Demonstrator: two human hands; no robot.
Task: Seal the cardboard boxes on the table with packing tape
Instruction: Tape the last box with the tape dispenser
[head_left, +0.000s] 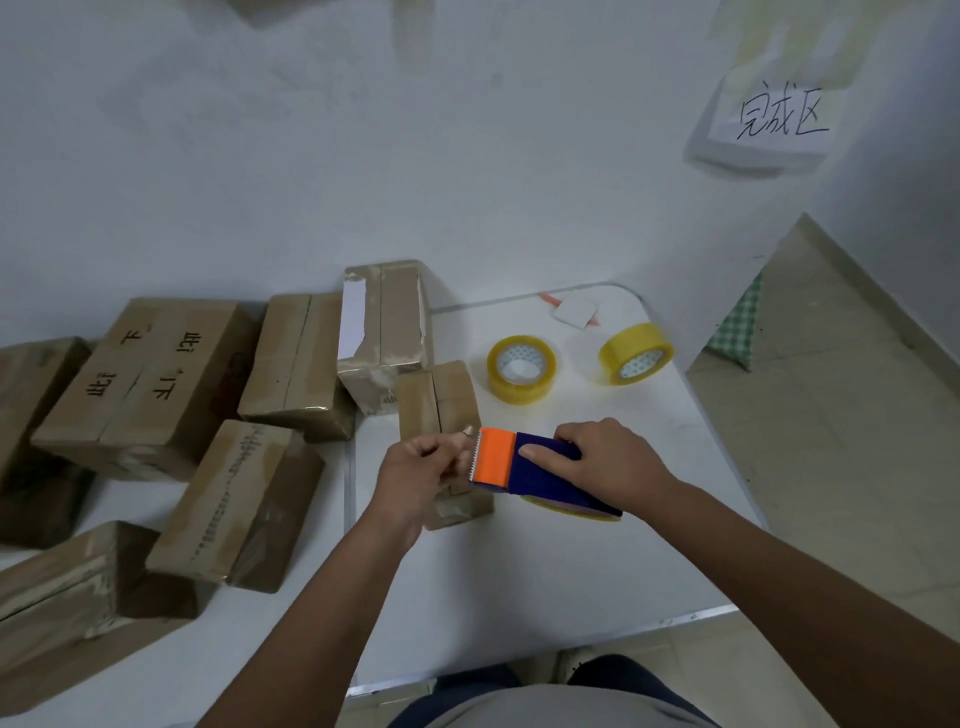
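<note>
Gripping the dispenser (524, 467) with the right hand (608, 462), fingers wrapped over its blue body, they've got the left hand (421, 467) pinching the tape end at the orange blade, mid-frame. Right under that sits a small box (441, 400) on the table (519, 597). More boxes (156, 384) crowd the left, and two rolls (521, 368) lie upper right.

Matt brown cardboard boxes (291, 364), some under glossy tape, lie left of the smooth white table (597, 561) centre, beside glossy yellowish tape rolls (521, 368) and a smooth orange-and-blue plastic dispenser (524, 462).
</note>
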